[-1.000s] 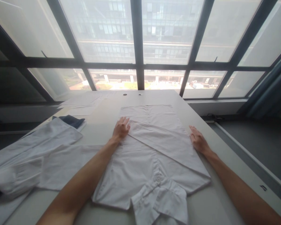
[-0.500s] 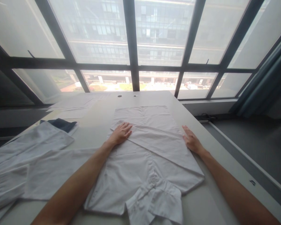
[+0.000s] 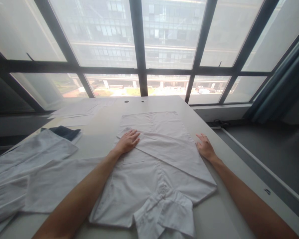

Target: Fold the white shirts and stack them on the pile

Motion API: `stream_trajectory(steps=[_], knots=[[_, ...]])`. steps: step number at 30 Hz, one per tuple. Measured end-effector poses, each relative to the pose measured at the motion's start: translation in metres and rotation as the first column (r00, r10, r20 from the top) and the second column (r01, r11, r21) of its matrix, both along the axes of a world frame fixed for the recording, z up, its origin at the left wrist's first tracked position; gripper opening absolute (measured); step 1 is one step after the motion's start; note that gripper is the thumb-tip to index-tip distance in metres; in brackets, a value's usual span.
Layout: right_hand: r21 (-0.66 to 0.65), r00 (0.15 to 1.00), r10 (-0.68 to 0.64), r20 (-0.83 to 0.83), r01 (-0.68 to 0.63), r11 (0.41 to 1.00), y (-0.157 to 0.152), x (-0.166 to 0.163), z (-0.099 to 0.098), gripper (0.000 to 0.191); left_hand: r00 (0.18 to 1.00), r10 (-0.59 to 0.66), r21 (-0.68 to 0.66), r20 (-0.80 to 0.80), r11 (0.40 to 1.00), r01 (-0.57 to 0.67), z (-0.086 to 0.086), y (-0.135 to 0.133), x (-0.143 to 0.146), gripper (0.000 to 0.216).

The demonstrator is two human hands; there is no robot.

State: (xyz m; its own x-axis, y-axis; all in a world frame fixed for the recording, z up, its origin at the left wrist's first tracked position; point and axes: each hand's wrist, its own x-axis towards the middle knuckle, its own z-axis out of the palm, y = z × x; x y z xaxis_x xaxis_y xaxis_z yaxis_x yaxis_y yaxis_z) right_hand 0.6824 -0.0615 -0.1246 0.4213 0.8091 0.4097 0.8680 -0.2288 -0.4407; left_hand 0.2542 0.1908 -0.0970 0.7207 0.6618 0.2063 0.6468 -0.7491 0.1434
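Observation:
A white shirt (image 3: 129, 186) lies front up on the white table, its collar toward me and its hem toward the window. One sleeve (image 3: 169, 149) is folded across the body on a slant. My left hand (image 3: 127, 142) rests flat on the shirt's left side, at the end of that sleeve, fingers stretched out. On the right, my right hand (image 3: 204, 146) is at the shirt's side edge with its fingers apart and slightly bent. Whether its fingertips touch the cloth I cannot tell.
More white garments (image 3: 49, 182) lie at the left, with a dark piece of cloth (image 3: 64, 132) by them. Sheets of paper (image 3: 74, 111) are at the table's far left. Behind the table (image 3: 164, 103) stand large windows; a blue curtain (image 3: 276, 86) hangs at the right.
My right hand has shifted slightly, its fingers bending a little more beside the shirt's edge. My left hand and the shirt stay as they were.

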Motion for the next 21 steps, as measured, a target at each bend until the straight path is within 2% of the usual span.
stream_trajectory(steps=[4,8,11,16,21], knots=[[0.007,1.0,-0.006,-0.009,0.007,1.0,0.001,0.0,0.001,0.052,1.0,0.002,-0.003,-0.012,1.0,-0.002,0.001,0.0,0.0,0.055],[-0.068,0.999,0.05,0.02,-0.049,0.997,-0.001,-0.003,0.004,0.053,0.999,0.02,-0.015,-0.037,1.0,-0.021,0.003,-0.003,0.002,0.056],[-0.109,0.997,0.066,0.026,-0.062,0.992,-0.001,-0.004,0.006,0.051,0.995,0.08,0.001,-0.062,0.997,-0.08,0.005,-0.007,0.002,0.057],[-0.081,0.999,0.053,0.001,-0.053,0.995,-0.001,-0.004,0.006,0.051,0.976,0.192,0.017,-0.099,0.981,-0.191,0.007,-0.01,0.003,0.067],[-0.071,0.996,0.087,0.006,-0.086,0.994,-0.001,-0.003,0.003,0.049,0.965,0.218,-0.016,-0.149,0.975,-0.222,0.007,-0.009,0.004,0.072]])
